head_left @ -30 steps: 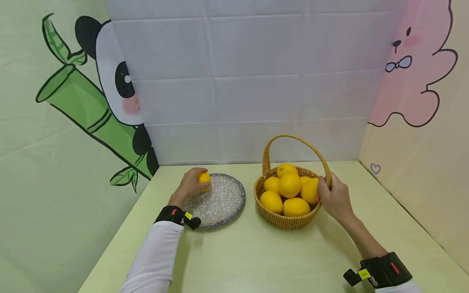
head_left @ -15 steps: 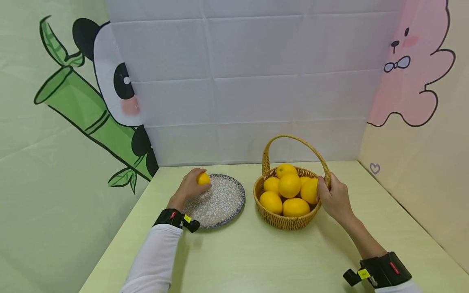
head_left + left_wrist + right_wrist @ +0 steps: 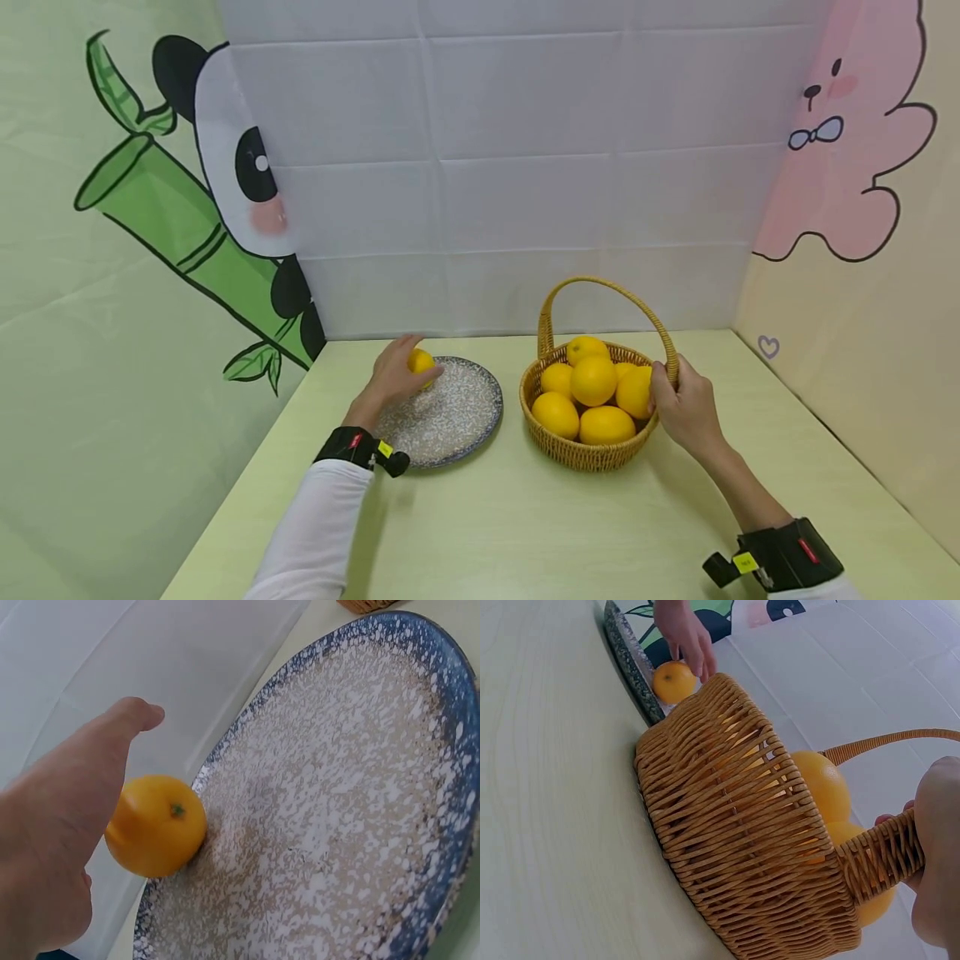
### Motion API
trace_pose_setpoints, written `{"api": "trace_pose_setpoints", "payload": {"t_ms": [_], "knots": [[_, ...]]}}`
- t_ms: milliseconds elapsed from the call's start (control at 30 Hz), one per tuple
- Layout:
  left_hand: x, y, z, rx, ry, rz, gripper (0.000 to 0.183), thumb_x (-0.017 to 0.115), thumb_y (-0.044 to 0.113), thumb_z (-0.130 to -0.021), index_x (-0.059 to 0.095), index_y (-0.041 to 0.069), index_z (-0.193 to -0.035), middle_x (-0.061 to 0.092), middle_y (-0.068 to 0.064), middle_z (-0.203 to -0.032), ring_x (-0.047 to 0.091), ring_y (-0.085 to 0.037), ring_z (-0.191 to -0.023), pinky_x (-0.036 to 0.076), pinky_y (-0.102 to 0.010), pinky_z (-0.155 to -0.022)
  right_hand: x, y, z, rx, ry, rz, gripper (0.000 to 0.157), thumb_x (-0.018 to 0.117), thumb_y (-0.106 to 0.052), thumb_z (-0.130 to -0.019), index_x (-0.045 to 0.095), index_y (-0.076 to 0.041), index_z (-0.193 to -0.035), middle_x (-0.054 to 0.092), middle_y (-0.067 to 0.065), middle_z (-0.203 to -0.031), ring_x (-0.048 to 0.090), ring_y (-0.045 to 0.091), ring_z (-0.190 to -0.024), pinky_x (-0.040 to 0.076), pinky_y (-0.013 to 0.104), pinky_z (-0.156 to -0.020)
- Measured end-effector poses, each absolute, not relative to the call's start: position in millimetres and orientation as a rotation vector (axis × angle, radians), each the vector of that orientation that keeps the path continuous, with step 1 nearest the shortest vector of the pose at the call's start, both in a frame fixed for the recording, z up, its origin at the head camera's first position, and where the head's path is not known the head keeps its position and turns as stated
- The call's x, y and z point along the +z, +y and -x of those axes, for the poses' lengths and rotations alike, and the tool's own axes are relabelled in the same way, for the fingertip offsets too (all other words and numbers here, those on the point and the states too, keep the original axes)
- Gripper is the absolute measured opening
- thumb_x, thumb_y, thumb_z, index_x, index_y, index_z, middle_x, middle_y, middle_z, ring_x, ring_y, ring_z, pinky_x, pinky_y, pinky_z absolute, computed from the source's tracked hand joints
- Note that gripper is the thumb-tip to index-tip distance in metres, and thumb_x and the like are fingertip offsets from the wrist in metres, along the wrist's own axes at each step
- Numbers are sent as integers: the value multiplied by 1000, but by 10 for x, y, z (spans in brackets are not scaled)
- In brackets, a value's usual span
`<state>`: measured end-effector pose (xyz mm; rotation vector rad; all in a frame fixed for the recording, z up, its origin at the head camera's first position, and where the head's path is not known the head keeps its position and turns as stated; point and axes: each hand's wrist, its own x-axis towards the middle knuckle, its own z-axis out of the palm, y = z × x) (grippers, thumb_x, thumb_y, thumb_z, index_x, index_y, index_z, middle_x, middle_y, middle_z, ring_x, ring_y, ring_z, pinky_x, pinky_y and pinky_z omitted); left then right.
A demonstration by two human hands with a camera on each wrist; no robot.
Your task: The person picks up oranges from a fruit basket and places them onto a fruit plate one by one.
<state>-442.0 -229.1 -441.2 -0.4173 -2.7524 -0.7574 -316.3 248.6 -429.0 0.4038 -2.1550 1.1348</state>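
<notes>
A single orange (image 3: 422, 362) rests near the far left rim of a speckled, blue-edged plate (image 3: 459, 421). My left hand (image 3: 392, 377) is right beside it with fingers spread and loosened; in the left wrist view the orange (image 3: 159, 829) sits on the plate by the hand (image 3: 56, 817). Whether any finger still touches it is hidden. On the right, my right hand (image 3: 686, 408) grips the base of the arched handle (image 3: 611, 285) of a wicker basket (image 3: 588, 455). Several oranges (image 3: 593, 381) fill the basket, which stands upright on the table.
The pale table (image 3: 480, 533) carries the plate at left and the basket at right, with a gap between them. Behind rises a white cloth wall (image 3: 517, 200); printed side walls (image 3: 112, 350) flank the table.
My left hand's fingers have spread away from the orange, which has shifted slightly right on the plate. The right hand and basket have kept their place.
</notes>
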Motion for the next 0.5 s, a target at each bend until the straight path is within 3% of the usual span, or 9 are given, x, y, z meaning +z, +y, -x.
{"api": "trace_pose_setpoints", "payload": {"t_ms": [167, 500], "knots": [[-4317, -2205, 4368, -753, -2755, 468, 80, 66, 51, -96, 39, 13, -161, 29, -17, -164, 21, -37, -148, 18, -63, -118, -4292, 2485, 3155, 1141, -2154, -406, 31, 46, -18, -110, 52, -8, -81, 59, 9, -55, 48, 16, -40, 36, 24, -31], [-4198, -1967, 4299, -677, -2660, 703, 82, 66, 55, -94, 39, 15, -161, 35, -13, -162, 27, -33, -146, 27, -60, -116, -4293, 2486, 3158, 1151, -2166, -405, 31, 46, -19, -110, 52, -8, -82, 61, 14, -57, 49, 16, -41, 38, 25, -32]]}}
